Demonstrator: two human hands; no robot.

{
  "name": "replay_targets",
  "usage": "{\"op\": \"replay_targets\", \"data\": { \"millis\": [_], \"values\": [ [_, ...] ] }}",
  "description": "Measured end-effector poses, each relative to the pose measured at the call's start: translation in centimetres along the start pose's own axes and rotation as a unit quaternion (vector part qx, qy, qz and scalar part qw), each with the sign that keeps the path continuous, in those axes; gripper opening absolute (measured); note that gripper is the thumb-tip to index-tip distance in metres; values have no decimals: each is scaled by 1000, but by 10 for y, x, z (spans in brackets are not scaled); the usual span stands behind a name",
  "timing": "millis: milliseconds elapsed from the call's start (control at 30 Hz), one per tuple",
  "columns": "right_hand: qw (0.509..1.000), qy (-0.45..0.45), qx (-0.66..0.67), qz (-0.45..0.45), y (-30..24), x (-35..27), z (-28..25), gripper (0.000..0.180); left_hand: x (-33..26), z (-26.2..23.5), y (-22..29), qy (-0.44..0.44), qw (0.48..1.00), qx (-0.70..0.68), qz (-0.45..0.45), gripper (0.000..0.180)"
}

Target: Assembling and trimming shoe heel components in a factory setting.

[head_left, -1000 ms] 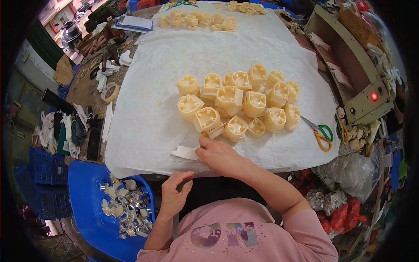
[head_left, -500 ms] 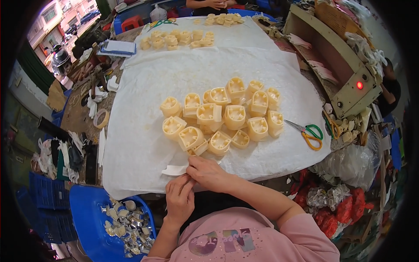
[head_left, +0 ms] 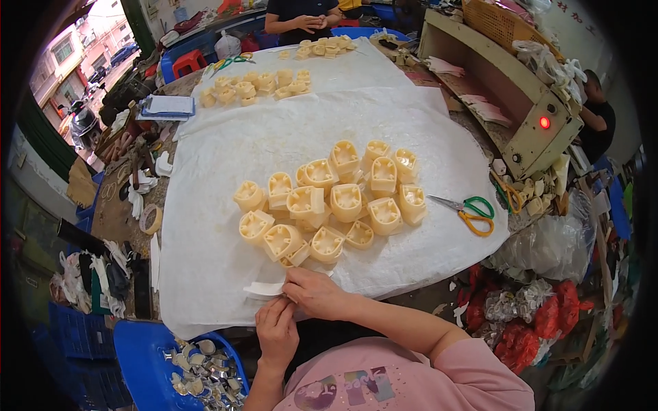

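White strip (head_left: 263,289) lies at the near edge of a sheeted tabletop (head_left: 205,267) in the head view, the only one reaching my remote post. With my clock centred on a heap of cream moulded pieces (head_left: 345,202), it sits at seven, just beside the fingertips, contact unclear. At six, the right hand (head_left: 315,294) is bent with its fingers drawn narrow; between six and seven, the left hand (head_left: 277,337) meets it, fingers curled close. I cannot tell what, if anything, they pinch.

By my judgement the work is midway: the fingertip job looks unfinished and the heap sits loose. A second batch (head_left: 264,83) stands at eleven; silver and pale pieces (head_left: 199,373) lie in a blue tub (head_left: 140,359) between seven and eight. Which are finished, I cannot say.

The strip's long axis runs roughly nine to three, free end toward nine, other end lost by the hands. Most heaped pieces show hollow faces upward, rounded sides turned several ways. Scissors (head_left: 473,214) at three aim between nine and ten.
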State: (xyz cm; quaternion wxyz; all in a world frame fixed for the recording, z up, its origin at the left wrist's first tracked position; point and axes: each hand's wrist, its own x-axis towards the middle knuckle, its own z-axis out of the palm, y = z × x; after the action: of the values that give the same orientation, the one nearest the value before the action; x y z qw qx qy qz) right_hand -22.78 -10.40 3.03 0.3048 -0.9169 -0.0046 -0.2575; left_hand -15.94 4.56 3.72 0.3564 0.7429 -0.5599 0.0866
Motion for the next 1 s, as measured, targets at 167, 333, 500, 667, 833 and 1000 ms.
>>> {"op": "replay_targets", "data": {
  "millis": [167, 333, 500, 667, 833, 1000],
  "values": [
    [1000, 9, 10, 1, 2, -3, 1, 13, 3, 0, 1, 0, 1000, 11, -9, 24],
    [999, 35, 23, -1, 0, -6, 2, 13, 1, 2, 1, 6, 1000, 9, -13, 25],
    [999, 35, 30, -2, -1, -7, 5, 13, -2, 3, -1, 11, 1000, 7, -13, 27],
    [999, 33, 32, -3, 0, -7, 4, 13, -4, 6, -4, 13, 1000, 15, -11, 28],
    [999, 24, 35, -8, 1, -5, 1, 14, -1, 7, -4, 16, 1000, 7, -15, 28],
    [999, 23, 28, -8, 1, -6, 3, 16, 1, 6, -3, 26, 1000, 0, -10, 28]
  ]
}}
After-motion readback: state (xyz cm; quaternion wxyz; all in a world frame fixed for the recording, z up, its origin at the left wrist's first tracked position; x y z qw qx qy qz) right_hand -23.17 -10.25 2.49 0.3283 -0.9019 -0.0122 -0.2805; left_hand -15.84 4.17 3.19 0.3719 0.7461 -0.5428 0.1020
